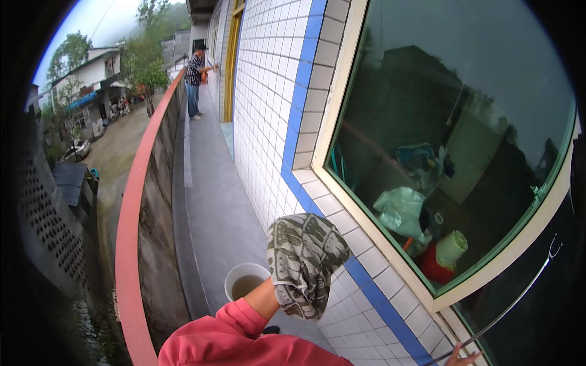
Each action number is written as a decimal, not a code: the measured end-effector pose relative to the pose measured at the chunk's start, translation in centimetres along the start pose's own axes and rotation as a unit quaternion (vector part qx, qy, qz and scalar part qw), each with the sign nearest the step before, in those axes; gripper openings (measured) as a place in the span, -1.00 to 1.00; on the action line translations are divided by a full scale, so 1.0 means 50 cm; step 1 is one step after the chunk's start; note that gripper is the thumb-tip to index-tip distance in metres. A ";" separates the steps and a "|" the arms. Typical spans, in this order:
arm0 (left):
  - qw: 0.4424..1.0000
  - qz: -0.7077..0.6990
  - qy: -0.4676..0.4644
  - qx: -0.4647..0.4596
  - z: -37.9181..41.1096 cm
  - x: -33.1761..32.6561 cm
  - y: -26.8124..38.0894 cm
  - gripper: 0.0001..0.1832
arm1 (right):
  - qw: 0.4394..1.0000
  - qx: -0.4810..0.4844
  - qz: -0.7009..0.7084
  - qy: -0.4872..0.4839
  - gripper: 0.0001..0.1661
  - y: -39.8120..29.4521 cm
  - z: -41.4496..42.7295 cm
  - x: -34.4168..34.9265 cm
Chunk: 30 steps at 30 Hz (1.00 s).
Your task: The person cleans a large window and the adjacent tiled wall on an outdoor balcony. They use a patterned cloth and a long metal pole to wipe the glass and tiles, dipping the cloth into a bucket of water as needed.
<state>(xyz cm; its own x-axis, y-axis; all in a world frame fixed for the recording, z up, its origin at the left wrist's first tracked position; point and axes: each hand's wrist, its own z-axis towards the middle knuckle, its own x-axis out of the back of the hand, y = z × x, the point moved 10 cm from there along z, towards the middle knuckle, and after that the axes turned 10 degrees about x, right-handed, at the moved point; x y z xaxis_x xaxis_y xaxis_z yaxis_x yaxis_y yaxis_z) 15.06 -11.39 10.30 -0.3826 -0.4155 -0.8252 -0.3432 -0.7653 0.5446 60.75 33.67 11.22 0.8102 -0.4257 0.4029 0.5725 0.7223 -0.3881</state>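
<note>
My left hand is hidden by a bunched, grey-green and white patterned cloth point(306, 265), which covers it to the wrist, in front of the tiled wall below the window. Its fingers cannot be seen. At the bottom right edge, part of my right hand point(462, 357) is at a thin metal pole point(512, 306) with a forked hook end, its fingers around it as far as they show. The pole slants up across the window frame point(412, 277). A white bucket point(230, 281) of murky water stands on the walkway floor, partly behind my left forearm.
The white-tiled wall point(270, 91) with blue bands runs along the right. A parapet with a red top point(132, 219) borders the grey walkway point(210, 183) on the left. Farther along, a person point(194, 80) in a dark cap stands with an arm stretched towards the wall.
</note>
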 end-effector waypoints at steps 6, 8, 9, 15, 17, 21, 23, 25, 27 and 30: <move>0.999 -0.024 0.032 -0.002 -0.010 0.061 0.015 -0.55 | 0.946 -0.170 0.248 -0.122 -0.39 0.209 -0.036 -0.187; 0.999 -0.023 0.028 -0.005 -0.013 0.063 0.023 -0.55 | 0.903 -0.284 0.287 -0.149 -0.49 0.222 -0.064 -0.196; 0.999 -0.020 0.025 -0.004 -0.013 0.060 0.026 -0.54 | 0.926 -0.260 0.237 -0.139 -0.43 0.219 -0.064 -0.173; 1.000 0.003 0.016 -0.013 -0.007 0.053 0.060 -0.54 | 0.966 -0.183 0.127 -0.129 -0.35 -0.049 -0.092 -0.034; 1.000 0.010 0.001 -0.009 0.010 0.044 0.064 -0.53 | 0.959 -0.142 0.182 -0.164 -0.43 -0.093 -0.142 -0.044; 0.999 0.026 -0.031 -0.023 0.028 0.013 0.104 -0.53 | 0.888 -0.108 0.238 -0.378 -0.63 -0.225 -0.272 -0.132; 0.998 0.033 -0.041 -0.040 0.029 -0.005 0.132 -0.53 | 0.834 -0.093 0.259 -0.478 -0.67 -0.361 -0.301 -0.141; 0.996 0.033 -0.061 -0.054 0.044 -0.029 0.158 -0.52 | 0.800 -0.108 0.268 -0.526 -0.57 -0.394 -0.356 -0.170; 0.994 0.038 -0.081 -0.067 0.057 -0.057 0.177 -0.52 | 0.777 -0.060 0.147 -0.610 -0.49 -0.330 -0.445 -0.218; 0.991 0.046 -0.110 -0.055 0.069 -0.088 0.169 -0.52 | 0.777 0.022 0.126 -0.616 -0.50 -0.270 -0.519 -0.268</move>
<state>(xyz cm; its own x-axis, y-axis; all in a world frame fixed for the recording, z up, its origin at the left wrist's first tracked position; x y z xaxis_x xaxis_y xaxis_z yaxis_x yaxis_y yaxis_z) 10.89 -14.36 19.07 -0.5908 -0.3783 -0.7126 -0.2073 -0.7824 0.5872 45.43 15.47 -10.46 0.1447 0.5585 0.8168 0.3875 0.7276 -0.5661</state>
